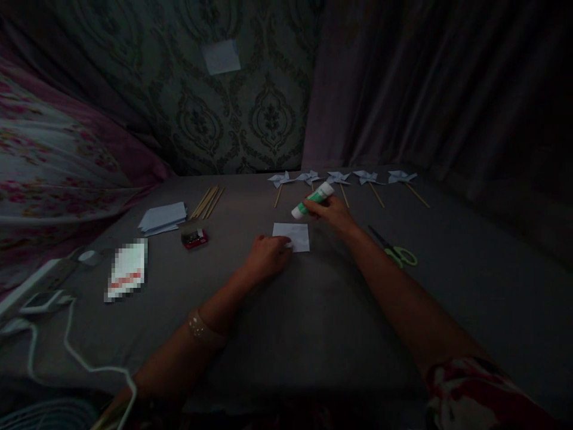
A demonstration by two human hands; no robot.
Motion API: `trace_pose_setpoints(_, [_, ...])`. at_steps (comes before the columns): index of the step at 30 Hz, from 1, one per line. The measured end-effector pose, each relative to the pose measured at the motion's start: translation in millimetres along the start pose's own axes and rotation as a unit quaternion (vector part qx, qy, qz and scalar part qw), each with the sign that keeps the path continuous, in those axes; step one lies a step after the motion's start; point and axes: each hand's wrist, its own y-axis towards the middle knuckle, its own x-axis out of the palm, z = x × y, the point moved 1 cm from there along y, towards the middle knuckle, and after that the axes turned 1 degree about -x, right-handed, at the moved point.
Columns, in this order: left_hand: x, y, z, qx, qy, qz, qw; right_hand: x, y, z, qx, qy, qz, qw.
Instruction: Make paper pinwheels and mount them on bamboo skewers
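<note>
A small square of white paper (298, 232) lies on the cloth before me. My left hand (267, 258) is closed at its lower left edge, pinching or pressing the paper there; a small white bit shows by the fingertips, too dim to identify. My right hand (335, 214) grips a white and green glue stick (319, 194), tilted above and to the right of the paper, apart from it. Whether its cap is on I cannot tell.
Several paper pinwheels (367, 177) on sticks line the back edge. Scissors (398, 254) lie to the right. Leftward are a paper stack (163, 217), loose wooden sticks (208, 203), a small red box (194, 239), a blurred packet (129, 272) and a white cable (89, 363).
</note>
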Motion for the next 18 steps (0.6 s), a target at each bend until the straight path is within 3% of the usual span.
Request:
trace_pose_setpoints(3, [-10.3, 8.2, -8.7, -0.07, -0.2, 0.078, 0.974, -2.0, -11.8, -5.4, -0.02, 0.045, 0.046, 0.998])
trace_pose_setpoints(5, [-19.2, 11.5, -6.6, -0.118, -0.365, 0.113, 0.917, 3.1, -22.5, -13.9, -0.066, 0.004, 0.061, 0.996])
trace_pose_setpoints(8, [-26.8, 10.7, 7.1, -0.184, -0.554, 0.034, 0.811, 17.1, -40.0, -28.4, -0.181, -0.128, 0.057, 0.973])
trace_pose_setpoints(11, [-25.2, 4.8, 20.4, -0.223, -0.63, -0.014, 0.744, 29.7, -55.6, -33.7, -0.26, -0.262, 0.025, 0.929])
trace_pose_setpoints(15, [-13.8, -2.1, 19.3, -0.288, -0.698, 0.005, 0.656, 36.4, -67.6, -25.9, -0.307, -0.312, -0.014, 0.899])
trace_pose_setpoints(18, [-8.4, -4.3, 4.7, -0.293, -0.735, 0.033, 0.61, 38.6, -71.0, -19.3, -0.327, -0.309, -0.052, 0.892])
